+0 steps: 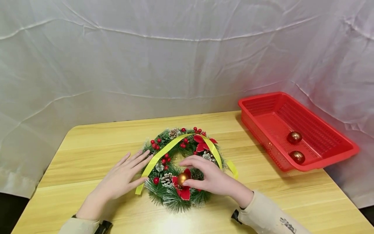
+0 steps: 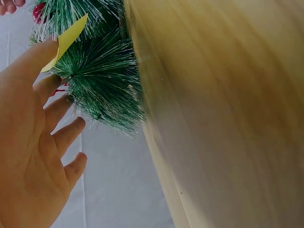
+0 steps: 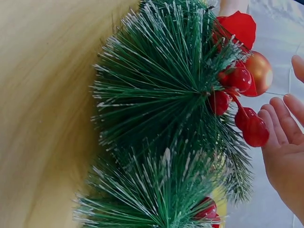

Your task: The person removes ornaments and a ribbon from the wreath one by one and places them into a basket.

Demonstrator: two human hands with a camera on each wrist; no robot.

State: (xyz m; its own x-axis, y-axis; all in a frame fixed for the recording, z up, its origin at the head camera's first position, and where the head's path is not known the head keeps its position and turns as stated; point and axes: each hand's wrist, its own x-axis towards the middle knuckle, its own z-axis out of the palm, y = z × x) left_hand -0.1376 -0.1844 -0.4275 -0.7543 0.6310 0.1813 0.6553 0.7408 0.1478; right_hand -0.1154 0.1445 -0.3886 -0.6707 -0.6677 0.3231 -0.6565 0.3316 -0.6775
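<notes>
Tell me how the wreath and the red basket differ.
The wreath is a round, green ring, while the red basket is rectangular with perforated walls. Yellow ribbon drapes over the wreath; none drapes over the red basket. One gold ball sits at the wreath's near red flower, whereas two shiny balls lie inside the red basket. Both rest on the wooden table.

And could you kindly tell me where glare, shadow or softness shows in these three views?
Head view: a bright glare patch on the tabletop at bottom middle, small highlights on the two shiny balls in the red basket; left wrist view: dim, wood grain soft; right wrist view: shadow beside the wreath, glints on the red berries.
</notes>
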